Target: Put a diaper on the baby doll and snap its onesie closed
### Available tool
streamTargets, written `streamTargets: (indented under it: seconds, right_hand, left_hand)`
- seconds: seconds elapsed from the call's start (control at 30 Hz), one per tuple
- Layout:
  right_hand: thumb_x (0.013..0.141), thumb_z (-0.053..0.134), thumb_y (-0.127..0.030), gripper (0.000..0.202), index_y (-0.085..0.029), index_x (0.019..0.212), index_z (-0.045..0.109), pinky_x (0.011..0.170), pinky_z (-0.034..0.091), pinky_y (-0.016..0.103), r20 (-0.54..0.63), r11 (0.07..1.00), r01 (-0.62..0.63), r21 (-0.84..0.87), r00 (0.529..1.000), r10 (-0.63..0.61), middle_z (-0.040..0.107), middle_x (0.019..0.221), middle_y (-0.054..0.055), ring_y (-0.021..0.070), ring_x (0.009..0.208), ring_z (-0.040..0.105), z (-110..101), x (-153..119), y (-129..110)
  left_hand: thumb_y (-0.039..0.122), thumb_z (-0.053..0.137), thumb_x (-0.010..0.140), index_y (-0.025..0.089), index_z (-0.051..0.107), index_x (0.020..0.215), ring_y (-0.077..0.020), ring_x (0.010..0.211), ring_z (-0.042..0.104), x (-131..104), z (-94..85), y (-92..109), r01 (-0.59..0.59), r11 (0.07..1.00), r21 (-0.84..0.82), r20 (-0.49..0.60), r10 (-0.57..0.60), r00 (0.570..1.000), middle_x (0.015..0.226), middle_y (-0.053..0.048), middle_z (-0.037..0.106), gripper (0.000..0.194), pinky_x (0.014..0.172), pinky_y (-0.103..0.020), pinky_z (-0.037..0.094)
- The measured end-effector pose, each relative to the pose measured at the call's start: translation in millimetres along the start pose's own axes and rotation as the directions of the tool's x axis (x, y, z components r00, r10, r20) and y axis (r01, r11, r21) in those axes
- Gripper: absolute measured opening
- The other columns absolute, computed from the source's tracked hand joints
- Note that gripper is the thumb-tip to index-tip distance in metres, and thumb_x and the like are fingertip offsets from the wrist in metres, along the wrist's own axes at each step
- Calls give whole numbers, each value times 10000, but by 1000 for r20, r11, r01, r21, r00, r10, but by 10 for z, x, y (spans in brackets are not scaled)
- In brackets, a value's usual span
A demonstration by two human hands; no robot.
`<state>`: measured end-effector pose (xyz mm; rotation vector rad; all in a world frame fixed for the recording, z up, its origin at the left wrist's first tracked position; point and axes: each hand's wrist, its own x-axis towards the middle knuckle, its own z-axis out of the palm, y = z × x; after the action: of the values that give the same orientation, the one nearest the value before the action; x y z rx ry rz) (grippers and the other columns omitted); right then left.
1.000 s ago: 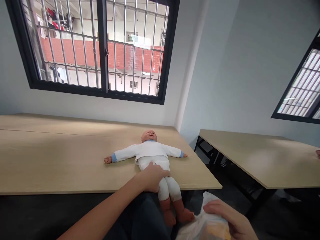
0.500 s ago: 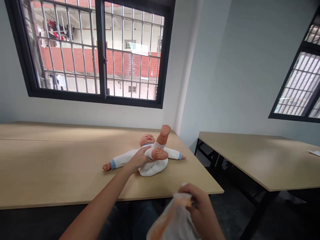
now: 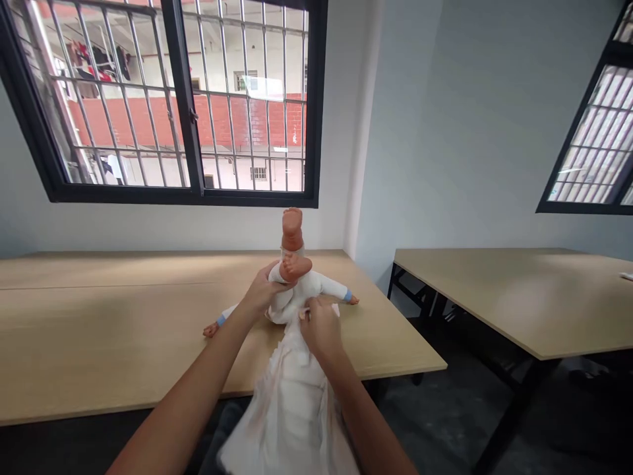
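Head view, centre: white-clothed plastic baby doll [image 3: 310, 284] supine on pale wooden tabletop [image 3: 148, 349], legs raised in closed left hand [image 3: 260, 288]. Pinched in right hand [image 3: 322, 326]: ruffled white diaper-like pad [image 3: 299, 399], overhanging front edge, bottom centre. Possible faults: leg drop from loosened grip; pad skew from hanging weight.

Bare L hand [image 3: 264, 290] & R hand [image 3: 321, 326], slim bare forearms [image 3: 195, 382], dk bluish legwear [image 3: 217, 429], partly hid.

The doll [image 3: 283, 305] lies on the tabletop [image 3: 123, 349] in front of me, near the right end. A floppy sheet [image 3: 299, 402] hangs between me and the doll. Behind the tabletop, a big window [image 3: 196, 191] is in the wall [image 3: 341, 125]. Past a gap on my right is another table [image 3: 494, 297], below a second window [image 3: 588, 145].
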<state>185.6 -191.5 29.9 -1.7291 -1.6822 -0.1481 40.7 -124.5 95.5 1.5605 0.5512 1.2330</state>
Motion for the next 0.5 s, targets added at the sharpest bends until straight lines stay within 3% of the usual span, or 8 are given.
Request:
streamTargets:
  seconds: [0.13,0.33,0.5]
  right_hand:
    - [878,506,-201,166,-164,1001,610,726,387,328,139,993,0,-115,990,16,659,935,118,236,838,604,359,19,159]
    - [936,416,-210,248,-133,1125,556,762,408,355,-67,975,-84,-206,995,72,583,1101,174,258,931,562,469,-43,214]
    - [824,460,-40,206,-136,887,630,716,383,296,159,999,42,-25,987,-37,657,892,100,208,819,593,450,-24,280]
  left_hand:
    - [297,801,619,154,646,1088,-246,923,625,16,-31,-73,-21,1000,12,-35,21,999,1004,-64,698,514,819,-344,483]
    - [311,850,564,164,655,1053,-235,870,640,45,-59,-93,-10,999,-39,-93,7,996,975,-45,711,547,775,-325,488]
    - [278,850,574,165,651,1056,-227,885,635,64,-95,-81,-11,998,-66,-92,5,996,980,-45,708,533,782,-320,486]
